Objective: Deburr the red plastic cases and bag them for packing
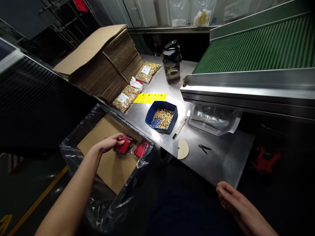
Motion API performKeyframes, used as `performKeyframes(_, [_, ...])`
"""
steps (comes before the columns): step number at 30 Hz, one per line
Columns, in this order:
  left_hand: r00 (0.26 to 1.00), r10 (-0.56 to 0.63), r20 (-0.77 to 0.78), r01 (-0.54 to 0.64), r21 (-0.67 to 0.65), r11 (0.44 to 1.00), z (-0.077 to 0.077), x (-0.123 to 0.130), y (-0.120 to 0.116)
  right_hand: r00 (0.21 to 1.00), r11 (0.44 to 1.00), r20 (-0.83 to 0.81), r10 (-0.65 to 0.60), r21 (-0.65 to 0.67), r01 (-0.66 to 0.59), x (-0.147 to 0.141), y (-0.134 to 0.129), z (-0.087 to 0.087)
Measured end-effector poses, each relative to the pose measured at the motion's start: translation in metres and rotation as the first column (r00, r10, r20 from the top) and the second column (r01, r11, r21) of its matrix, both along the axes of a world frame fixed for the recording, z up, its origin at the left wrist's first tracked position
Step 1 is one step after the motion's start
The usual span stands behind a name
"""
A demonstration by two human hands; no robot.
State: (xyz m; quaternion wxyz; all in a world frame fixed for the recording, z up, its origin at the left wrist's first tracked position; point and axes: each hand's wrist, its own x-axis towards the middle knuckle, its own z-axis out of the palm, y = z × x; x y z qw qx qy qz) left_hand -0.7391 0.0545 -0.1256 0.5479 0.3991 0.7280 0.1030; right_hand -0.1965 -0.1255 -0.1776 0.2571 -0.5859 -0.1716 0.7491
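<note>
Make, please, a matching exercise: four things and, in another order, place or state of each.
1. Blue plastic tray
2. Clear bottle with black lid
3. Small black metal cutters
4. Left one of two red rectangular pieces over brown cardboard

A. Right of the pale round disc
B. In the left hand
C. Containing small golden pieces
D. Beside green ribbed conveyor

Pairs: 1-C; 2-D; 3-A; 4-B

The one view sits at the person's head and looks forward and down, near the metal table (pixel 223 160), whose front edge slants towards lower right. Both forearms (pixel 76 186) enter from the bottom corners; a green ribbed belt (pixel 261 46) fills the upper right.
</note>
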Motion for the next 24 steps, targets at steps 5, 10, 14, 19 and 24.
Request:
performKeyframes(5, [0.999, -0.053, -0.002, 0.053, -0.007, 0.999, -0.041, 0.016, 0.025, 0.991, 0.99, 0.035, 0.129, 0.056, -0.13, -0.01, -0.005, -0.009])
performKeyframes(10, [0.987, -0.088, -0.131, 0.103, 0.116, 0.988, -0.05, 0.022, 0.026, 0.99, 0.995, 0.123, 0.067, 0.068, -0.076, -0.021, -0.017, -0.013])
performKeyframes(14, [0.945, -0.096, -0.314, 0.17, 0.217, 0.961, -0.053, 0.028, 0.01, 0.978, 0.987, 0.169, 0.12, 0.086, -0.136, -0.018, -0.024, -0.02])
performKeyframes(19, [0.837, -0.093, -0.539, 0.272, 0.262, 0.926, -0.065, 0.041, -0.009, 0.863, 0.98, 0.505, 0.015, 0.162, -0.112, 0.022, -0.011, -0.021])
performKeyframes(24, [0.709, -0.068, -0.702, 0.365, 0.283, 0.887, -0.046, 0.071, -0.017, 0.428, 0.946, 0.892, -0.144, 0.252, -0.206, 0.087, 0.025, -0.007])
